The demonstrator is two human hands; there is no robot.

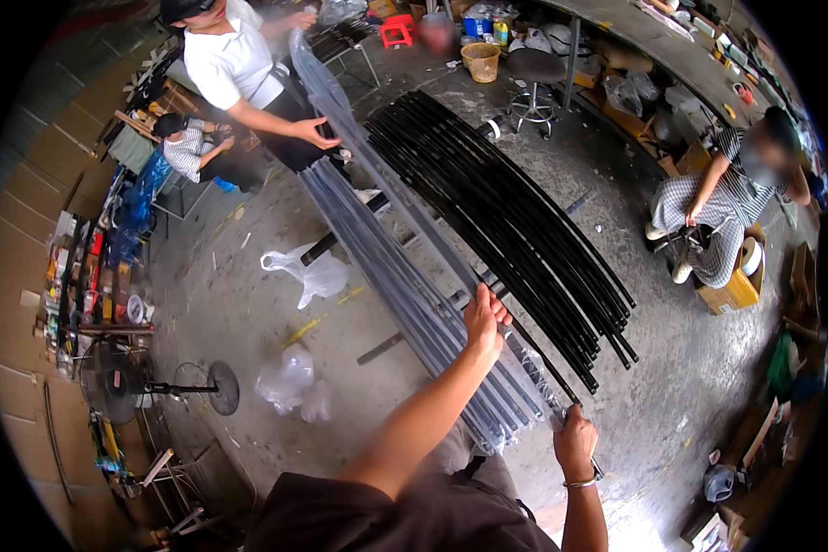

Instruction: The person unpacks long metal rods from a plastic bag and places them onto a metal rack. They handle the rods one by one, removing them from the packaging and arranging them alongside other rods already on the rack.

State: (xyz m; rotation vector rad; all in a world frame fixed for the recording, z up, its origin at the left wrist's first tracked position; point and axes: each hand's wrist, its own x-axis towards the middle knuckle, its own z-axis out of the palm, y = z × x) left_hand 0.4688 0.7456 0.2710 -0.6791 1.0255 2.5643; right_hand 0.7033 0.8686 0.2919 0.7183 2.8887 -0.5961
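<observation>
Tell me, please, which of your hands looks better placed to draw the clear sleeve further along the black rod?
Probably the left hand: it rests on the clear plastic sleeve partway up. The right hand grips the near end of the black rod, seemingly steadying it.

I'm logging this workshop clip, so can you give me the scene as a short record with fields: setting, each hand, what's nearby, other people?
setting: workshop with a grey concrete floor
left hand: left hand grips a long rod in a clear plastic sleeve
right hand: right hand holds the sleeved rod's near end
beside it: bundle of plastic-wrapped rods to the left, row of bare black rods to the right
other people: a person in a white shirt holds the far end; a person in checked clothes sits at right
loose items: plastic bags on the floor
</observation>
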